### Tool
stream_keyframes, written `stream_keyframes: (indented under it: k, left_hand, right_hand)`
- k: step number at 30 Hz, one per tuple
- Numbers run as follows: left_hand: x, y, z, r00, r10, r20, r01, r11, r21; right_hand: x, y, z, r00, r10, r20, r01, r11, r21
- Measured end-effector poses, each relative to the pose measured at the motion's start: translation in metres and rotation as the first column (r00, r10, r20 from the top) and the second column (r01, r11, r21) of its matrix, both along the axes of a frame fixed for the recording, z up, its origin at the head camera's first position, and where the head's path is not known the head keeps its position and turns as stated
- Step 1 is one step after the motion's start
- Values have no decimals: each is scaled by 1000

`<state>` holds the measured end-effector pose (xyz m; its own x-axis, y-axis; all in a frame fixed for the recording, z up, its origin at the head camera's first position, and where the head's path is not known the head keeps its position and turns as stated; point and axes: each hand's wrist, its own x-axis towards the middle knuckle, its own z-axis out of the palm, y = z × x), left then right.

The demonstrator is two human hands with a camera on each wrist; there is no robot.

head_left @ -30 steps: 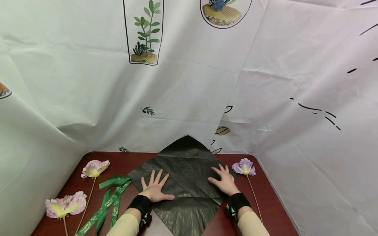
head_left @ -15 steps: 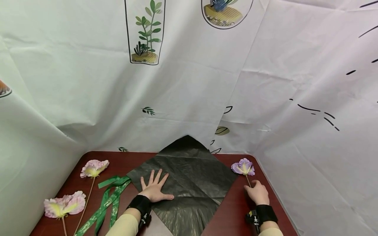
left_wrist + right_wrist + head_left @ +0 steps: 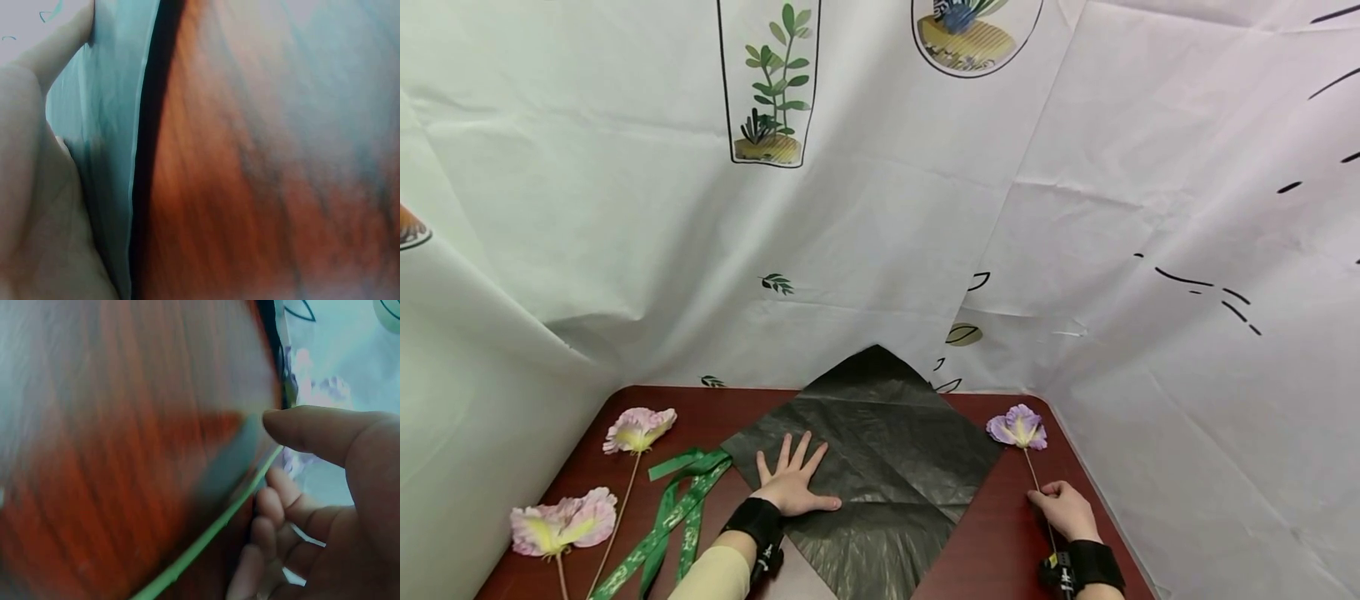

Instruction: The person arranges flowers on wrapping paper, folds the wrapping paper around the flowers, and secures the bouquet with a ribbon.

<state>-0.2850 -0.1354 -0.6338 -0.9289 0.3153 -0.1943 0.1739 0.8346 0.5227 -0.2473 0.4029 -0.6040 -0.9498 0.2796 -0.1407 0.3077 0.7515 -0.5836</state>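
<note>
My left hand (image 3: 792, 487) lies with fingers spread on a black sheet of wrapping paper (image 3: 902, 450), set cornerwise on the table. Beside the sheet's right corner is a purple artificial flower (image 3: 1019, 427) with a long thin stem. My right hand (image 3: 1067, 510) pinches that stem partway down, between thumb and curled fingers. Close up in the right wrist view, the green stem (image 3: 212, 531) runs between the thumb (image 3: 319, 431) and the fingers. The left wrist view shows the sheet's edge (image 3: 119, 162) next to my left palm.
Two pink artificial flowers (image 3: 638, 429) lie on the left of the dark red table (image 3: 977, 542). Green patterned ribbons (image 3: 673, 517) are between them and the sheet. A white printed cloth (image 3: 880, 233) hangs behind and at both sides.
My right hand has left the black sheet, moved right and towards me, and taken hold of the purple flower's stem. My left hand stays in place.
</note>
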Motion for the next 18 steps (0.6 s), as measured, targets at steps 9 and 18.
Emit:
stream_keyframes:
  k: [9, 18]
  left_hand:
    - [0, -1, -2, 1000, -2, 0, 2, 1000, -1]
    - [1, 0, 1, 1000, -2, -3, 2, 1000, 2]
  right_hand:
    - [7, 0, -3, 996, 47, -72, -42, 997, 71]
    - [6, -3, -2, 996, 39, -74, -32, 994, 104]
